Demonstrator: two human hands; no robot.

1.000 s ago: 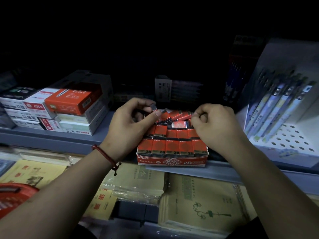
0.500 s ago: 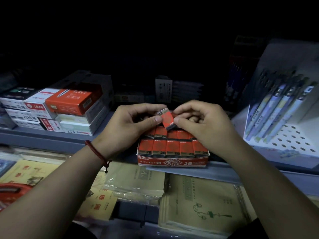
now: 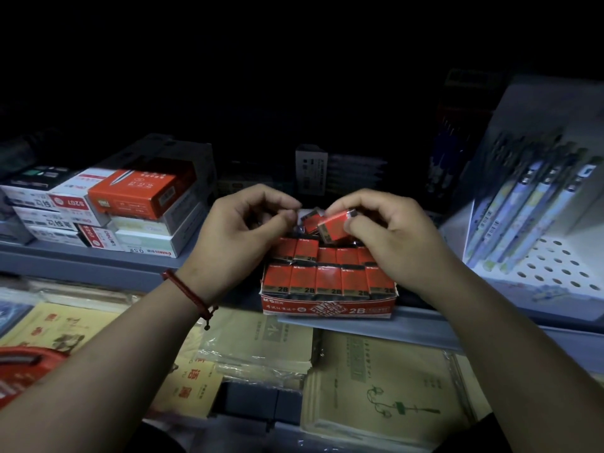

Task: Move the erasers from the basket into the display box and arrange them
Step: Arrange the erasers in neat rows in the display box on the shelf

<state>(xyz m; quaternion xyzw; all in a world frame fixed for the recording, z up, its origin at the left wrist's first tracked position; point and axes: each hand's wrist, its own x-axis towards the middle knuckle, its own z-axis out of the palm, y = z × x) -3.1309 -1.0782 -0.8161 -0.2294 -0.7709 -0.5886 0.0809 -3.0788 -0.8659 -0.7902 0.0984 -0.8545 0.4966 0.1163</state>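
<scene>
Display box (image 3: 327, 309) front wall: "M&G" at left, large "2B" at right; Chinese line between them too small to read. Front-row erasers (image 3: 328, 279): "2B" on lower band of each. White box (image 3: 70, 203), far left: "S207", upside down. Pale box (image 3: 143, 247): "0.5". Yellow notebook (image 3: 192, 379): red "语".
</scene>
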